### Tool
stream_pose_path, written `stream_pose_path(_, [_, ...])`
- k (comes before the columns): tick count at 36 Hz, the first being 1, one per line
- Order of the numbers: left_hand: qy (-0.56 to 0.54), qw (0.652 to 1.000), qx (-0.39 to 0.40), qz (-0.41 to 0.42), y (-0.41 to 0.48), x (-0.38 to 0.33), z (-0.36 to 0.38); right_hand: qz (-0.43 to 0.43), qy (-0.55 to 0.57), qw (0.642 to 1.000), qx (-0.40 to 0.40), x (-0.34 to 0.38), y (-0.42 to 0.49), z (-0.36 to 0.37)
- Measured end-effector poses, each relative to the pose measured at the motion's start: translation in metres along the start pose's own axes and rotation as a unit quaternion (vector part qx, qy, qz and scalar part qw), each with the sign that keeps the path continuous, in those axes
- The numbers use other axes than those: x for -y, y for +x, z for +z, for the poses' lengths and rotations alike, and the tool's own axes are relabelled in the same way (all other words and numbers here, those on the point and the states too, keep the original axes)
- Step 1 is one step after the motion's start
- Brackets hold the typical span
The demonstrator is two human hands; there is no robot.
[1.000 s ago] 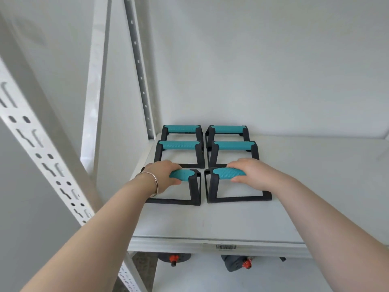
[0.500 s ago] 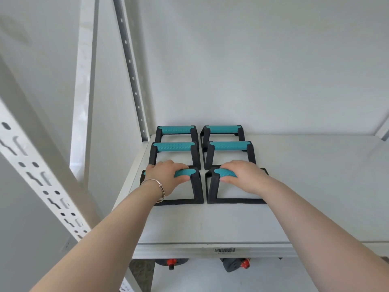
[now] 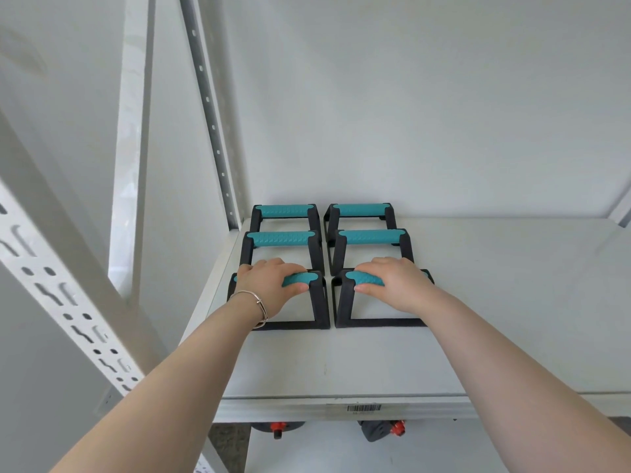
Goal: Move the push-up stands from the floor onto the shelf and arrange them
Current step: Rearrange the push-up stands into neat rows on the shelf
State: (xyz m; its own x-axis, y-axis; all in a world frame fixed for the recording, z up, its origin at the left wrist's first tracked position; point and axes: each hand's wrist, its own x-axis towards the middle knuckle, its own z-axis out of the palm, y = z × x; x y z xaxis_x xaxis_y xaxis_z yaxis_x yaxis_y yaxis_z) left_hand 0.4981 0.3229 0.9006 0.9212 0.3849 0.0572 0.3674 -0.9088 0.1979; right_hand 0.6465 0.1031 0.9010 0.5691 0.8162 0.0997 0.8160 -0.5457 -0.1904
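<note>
From the head camera I look down on a white shelf (image 3: 341,363) that carries six black frames with teal handles, set in two columns of three near its back left corner. My left hand (image 3: 273,285) grips the handle of the front left stand (image 3: 321,302), fingers curled over the top and thumb underneath. My right hand (image 3: 392,281) grips the handle of the front right stand (image 3: 343,302) the same way. These two stand just beside each other with a narrow gap between them, and both bases lie flat on the shelf.

Behind them are the middle left stand (image 3: 280,238) and the middle right stand (image 3: 372,236), then the back left stand (image 3: 283,210) and the back right stand (image 3: 360,209) close to the wall (image 3: 409,114). All six handles run left to right.

A thin bracelet (image 3: 261,303) sits on my left wrist. A barcode label (image 3: 363,408) is stuck on the shelf's front edge, and a perforated post (image 3: 68,302) crosses the left of the view. Under the shelf two dark items with orange parts (image 3: 379,431) peek out; I cannot tell what they are.
</note>
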Motion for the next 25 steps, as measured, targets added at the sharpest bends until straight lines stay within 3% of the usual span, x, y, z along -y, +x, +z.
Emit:
stream_pose_path(14, [0.007,1.000,-0.003,0.003,0.0005,-0.0020,0.0020,0.015,0.018,1.000,-0.001,-0.0043,0.0061,0.0011])
stream_pose_path(25, [0.011,1.000,-0.002,0.005,0.0001,-0.0015,0.0015,0.016,0.019,0.999,0.047,-0.0088,0.0091,-0.0022])
